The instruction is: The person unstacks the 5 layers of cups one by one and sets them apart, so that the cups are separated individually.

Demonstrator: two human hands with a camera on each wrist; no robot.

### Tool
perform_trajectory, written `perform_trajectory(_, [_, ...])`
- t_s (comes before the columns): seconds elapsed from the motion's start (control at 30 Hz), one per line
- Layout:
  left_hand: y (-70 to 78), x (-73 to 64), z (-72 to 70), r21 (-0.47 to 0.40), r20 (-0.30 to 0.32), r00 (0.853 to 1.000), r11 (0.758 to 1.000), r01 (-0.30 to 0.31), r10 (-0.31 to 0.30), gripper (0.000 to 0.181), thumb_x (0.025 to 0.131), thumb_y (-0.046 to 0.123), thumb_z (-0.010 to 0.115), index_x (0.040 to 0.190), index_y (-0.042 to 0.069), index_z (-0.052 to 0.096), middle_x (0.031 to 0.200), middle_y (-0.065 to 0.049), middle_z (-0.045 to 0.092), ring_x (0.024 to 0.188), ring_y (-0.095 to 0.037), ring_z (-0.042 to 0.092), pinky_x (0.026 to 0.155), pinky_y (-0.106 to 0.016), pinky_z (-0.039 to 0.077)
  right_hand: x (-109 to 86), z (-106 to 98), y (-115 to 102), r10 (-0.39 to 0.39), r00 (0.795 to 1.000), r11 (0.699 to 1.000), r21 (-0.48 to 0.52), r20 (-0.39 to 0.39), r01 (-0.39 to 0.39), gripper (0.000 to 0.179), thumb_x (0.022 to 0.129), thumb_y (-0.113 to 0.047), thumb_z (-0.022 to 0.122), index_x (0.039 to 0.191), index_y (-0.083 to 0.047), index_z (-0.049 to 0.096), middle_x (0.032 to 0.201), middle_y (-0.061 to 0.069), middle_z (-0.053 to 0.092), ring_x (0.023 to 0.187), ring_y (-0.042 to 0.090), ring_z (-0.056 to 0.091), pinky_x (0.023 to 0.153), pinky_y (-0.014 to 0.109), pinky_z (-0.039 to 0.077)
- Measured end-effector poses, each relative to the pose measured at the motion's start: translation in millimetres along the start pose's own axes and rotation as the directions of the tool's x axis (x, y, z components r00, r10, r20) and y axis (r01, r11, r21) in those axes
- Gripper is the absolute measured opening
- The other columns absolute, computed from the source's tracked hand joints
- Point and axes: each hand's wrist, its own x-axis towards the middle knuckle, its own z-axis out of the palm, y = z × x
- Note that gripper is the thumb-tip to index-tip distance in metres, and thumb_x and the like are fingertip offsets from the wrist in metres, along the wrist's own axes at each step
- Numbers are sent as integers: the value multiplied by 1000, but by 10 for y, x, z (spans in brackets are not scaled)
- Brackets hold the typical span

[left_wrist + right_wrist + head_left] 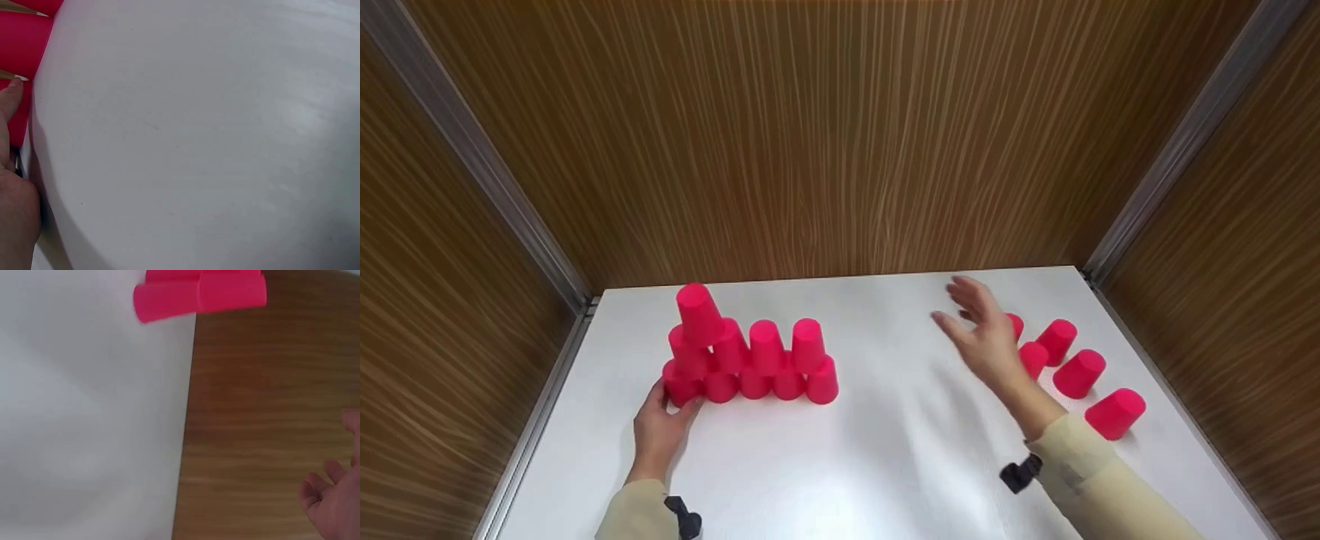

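Observation:
On the left of the table, upside-down pink cups stand stacked in a wall: a bottom row [754, 384] of several, a second row [766, 349] on it, and one cup [699, 315] on top at the left end. My left hand [654, 435] holds the leftmost bottom cup [681, 386] between thumb and fingers; the left wrist view shows the thumb [12, 98] against it. Raised and empty, my right hand [988, 346] has its fingers spread apart, near the loose cups at the right. Part of that hand [337, 500] appears in the right wrist view.
Several loose pink cups [1080, 373] stand upside down on the right of the white table [780, 480]; my right hand and arm partly cover some. Wood-grain panels [840, 150] enclose the back and sides, with metal rails [1177, 150] at the corners.

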Motion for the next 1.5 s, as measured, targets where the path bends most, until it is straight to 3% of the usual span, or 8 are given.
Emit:
perform_trajectory(0.33, [9,-27,119,-11,4,1000,1000,3,-3,82,99,31,78,165,9,34,167,-17,40,156,-38,33,125,-54,33,270,864,-730,-149,976,988,54,159,142,58,96,-21,82,147,-12,56,143,3,65,133,22,62,110,47,53])
perform_trajectory(0.53, [72,-50,142,-10,24,999,999,45,-44,88,99,37,77,169,17,28,170,-11,36,158,-36,29,120,-51,41,385,1357,-1159,-117,949,993,11,293,119,60,96,-28,81,149,-18,56,145,-3,62,132,14,60,105,33,54])
perform_trajectory(0.7, [134,-62,104,-8,11,1000,1000,26,-26,86,100,34,77,169,15,29,169,-12,36,158,-36,30,121,-49,40,424,1715,-1410,-72,930,997,28,360,67,64,95,-31,82,152,-23,54,147,-6,60,134,11,57,106,32,53])
perform_trajectory(1.07, [91,-87,83,14,-3,1000,1000,16,-16,85,99,34,77,167,12,31,168,-14,39,157,-36,33,123,-51,37,359,2306,-1534,76,911,992,63,406,-110,78,92,-31,85,160,-28,46,153,-4,55,142,23,51,100,30,57])
perform_trajectory(1.5, [84,-83,43,7,-2,1000,1000,25,-25,87,98,34,79,168,15,31,168,-13,39,157,-36,32,123,-51,36,314,2540,-1528,148,913,981,58,381,-183,79,91,-27,86,159,-31,46,148,-6,56,137,17,53,97,27,58])
